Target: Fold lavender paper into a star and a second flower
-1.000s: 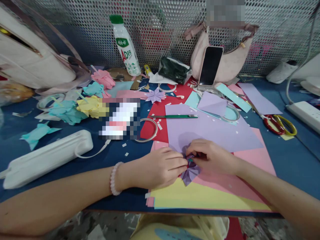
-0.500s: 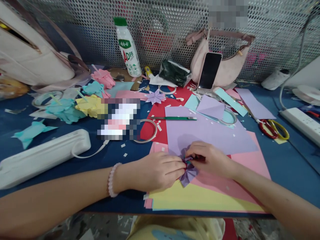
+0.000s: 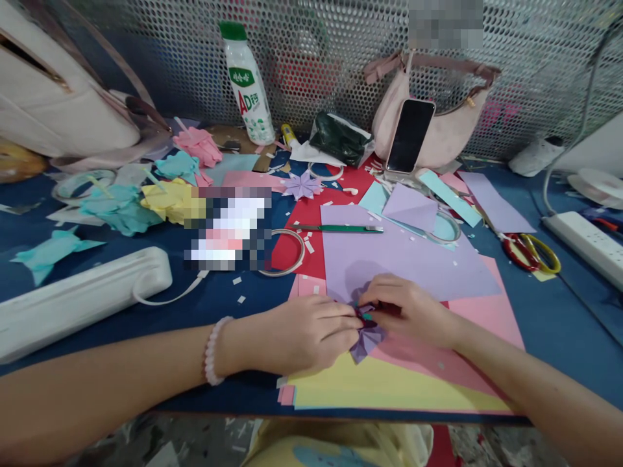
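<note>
Between my two hands is a folded purple paper flower point(image 3: 366, 345), its pleated petals spread toward me. My left hand point(image 3: 309, 334), with a pale pink bead bracelet point(image 3: 212, 350) on the wrist, grips the flower's left side with closed fingers. From the right, my right hand point(image 3: 413, 308) pinches its upper part with thumb and fingers. Something small and teal shows at the flower's middle, partly hidden by my fingers. Beneath lie stacked sheets: a purple sheet point(image 3: 413, 266), a pink sheet point(image 3: 487, 324) and a yellow sheet point(image 3: 370, 386).
A green utility knife point(image 3: 341, 228) lies on the purple sheet. Tape rolls point(image 3: 302, 253), a purple paper star point(image 3: 302, 186) and scissors point(image 3: 530, 253) surround the stack. Left are paper flowers point(image 3: 119, 207) and a blurred phone point(image 3: 226, 233); a bottle point(image 3: 248, 91) and bag point(image 3: 438, 130) stand behind.
Both hands stay on the flower with barely any finger movement. The view has shifted slightly, moving objects at the left a little leftward and up.
</note>
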### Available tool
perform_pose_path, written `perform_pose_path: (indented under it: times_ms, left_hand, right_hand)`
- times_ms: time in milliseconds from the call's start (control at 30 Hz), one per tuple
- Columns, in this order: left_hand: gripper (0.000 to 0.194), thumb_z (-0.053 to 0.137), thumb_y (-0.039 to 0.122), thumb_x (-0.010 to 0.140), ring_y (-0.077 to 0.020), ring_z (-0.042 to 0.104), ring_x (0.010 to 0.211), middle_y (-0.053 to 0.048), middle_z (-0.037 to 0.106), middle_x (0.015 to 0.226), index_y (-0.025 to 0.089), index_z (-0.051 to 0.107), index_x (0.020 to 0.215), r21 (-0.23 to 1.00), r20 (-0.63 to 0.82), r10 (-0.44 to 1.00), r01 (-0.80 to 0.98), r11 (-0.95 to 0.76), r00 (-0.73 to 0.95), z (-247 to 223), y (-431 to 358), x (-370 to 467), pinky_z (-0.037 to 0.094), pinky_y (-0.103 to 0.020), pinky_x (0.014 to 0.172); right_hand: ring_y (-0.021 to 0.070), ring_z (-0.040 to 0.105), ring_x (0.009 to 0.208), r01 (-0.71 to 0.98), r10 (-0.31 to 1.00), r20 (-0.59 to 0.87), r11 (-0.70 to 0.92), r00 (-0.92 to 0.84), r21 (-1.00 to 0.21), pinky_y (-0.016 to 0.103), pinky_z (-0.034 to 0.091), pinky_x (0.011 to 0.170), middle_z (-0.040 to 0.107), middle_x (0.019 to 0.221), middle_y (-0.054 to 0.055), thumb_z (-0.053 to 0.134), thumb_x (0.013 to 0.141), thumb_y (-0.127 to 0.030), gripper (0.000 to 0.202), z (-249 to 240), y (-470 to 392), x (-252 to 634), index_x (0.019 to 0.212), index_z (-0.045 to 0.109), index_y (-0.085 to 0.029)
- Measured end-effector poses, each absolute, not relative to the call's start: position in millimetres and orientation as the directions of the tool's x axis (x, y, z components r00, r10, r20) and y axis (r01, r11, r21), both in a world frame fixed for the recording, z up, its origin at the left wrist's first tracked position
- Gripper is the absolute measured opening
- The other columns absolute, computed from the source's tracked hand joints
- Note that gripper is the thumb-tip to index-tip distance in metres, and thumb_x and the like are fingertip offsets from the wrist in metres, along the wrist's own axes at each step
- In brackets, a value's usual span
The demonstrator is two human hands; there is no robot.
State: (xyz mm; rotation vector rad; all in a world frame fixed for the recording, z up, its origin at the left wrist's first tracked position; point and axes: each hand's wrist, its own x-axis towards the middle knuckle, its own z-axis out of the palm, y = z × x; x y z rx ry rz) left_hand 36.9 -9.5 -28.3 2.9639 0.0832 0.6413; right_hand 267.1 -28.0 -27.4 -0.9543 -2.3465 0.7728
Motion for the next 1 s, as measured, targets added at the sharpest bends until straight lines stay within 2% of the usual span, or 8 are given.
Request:
perform_pose_path:
  times_ms: [233, 433, 667, 867, 1000]
  left_hand:
    - [0.022, 0.042, 0.018, 0.095, -0.0198, 0.062, 0.098, -0.006, 0.072, 0.105, 0.013, 0.063, 0.099, 0.134, 0.353, 0.105, 0.061, -0.989, 0.93, -27.0, -10.8, 35.9, 0.047, -0.033, 0.084]
    - [0.018, 0.047, 0.018, 0.093, -0.0195, 0.062, 0.098, -0.006, 0.071, 0.106, 0.013, 0.063, 0.1, 0.124, 0.319, 0.086, 0.049, -0.991, 0.944, -25.7, -10.4, 36.0, 0.046, -0.032, 0.086]
    - [0.02, 0.047, 0.016, 0.093, -0.0211, 0.062, 0.102, -0.008, 0.07, 0.11, 0.012, 0.064, 0.102, 0.111, 0.312, 0.064, 0.031, -0.993, 0.948, -28.3, -10.3, 36.8, 0.05, -0.034, 0.088]
    - [0.028, 0.039, 0.013, 0.095, -0.0216, 0.062, 0.106, -0.011, 0.07, 0.11, 0.009, 0.066, 0.101, 0.073, 0.337, 0.041, 0.017, -0.997, 0.941, -30.6, -13.2, 37.0, 0.052, -0.032, 0.091]
    - [0.03, 0.037, 0.012, 0.096, -0.0225, 0.063, 0.104, -0.012, 0.07, 0.109, 0.009, 0.066, 0.099, 0.051, 0.323, 0.028, 0.012, -0.999, 0.946, -29.9, -13.2, 36.9, 0.054, -0.033, 0.087]
  right_hand:
    - [0.0157, 0.056, 0.071, 0.428, 0.69, 0.324, 0.681, -0.647, -0.594, 0.026, 0.045, 0.063, 0.061, 0.076, 0.005, 0.052, 0.087, -0.01, 0.013, -29.6, -29.5, 263.3, 0.086, 0.064, -0.016]
    - [0.0166, 0.052, 0.069, 0.476, 0.684, 0.35, 0.711, -0.641, -0.517, 0.027, 0.042, 0.061, 0.059, 0.072, 0.005, 0.047, 0.08, -0.003, 0.02, -31.1, -33.3, 259.8, 0.086, 0.062, -0.016]
    - [0.0169, 0.054, 0.072, 0.5, 0.718, 0.32, 0.674, -0.618, -0.545, 0.027, 0.045, 0.065, 0.062, 0.075, 0.005, 0.048, 0.08, -0.003, 0.021, -33.1, -33.9, 258.3, 0.086, 0.062, -0.017]
    - [0.0168, 0.059, 0.072, 0.497, 0.737, 0.374, 0.663, -0.562, -0.56, 0.028, 0.049, 0.064, 0.066, 0.077, 0.007, 0.052, 0.083, -0.007, 0.017, -35.6, -34.9, 259.2, 0.088, 0.066, -0.015]
    - [0.0167, 0.061, 0.072, 0.492, 0.737, 0.396, 0.666, -0.547, -0.56, 0.027, 0.051, 0.062, 0.068, 0.079, 0.008, 0.053, 0.086, -0.009, 0.019, -35.9, -36.4, 260.8, 0.088, 0.071, -0.014]
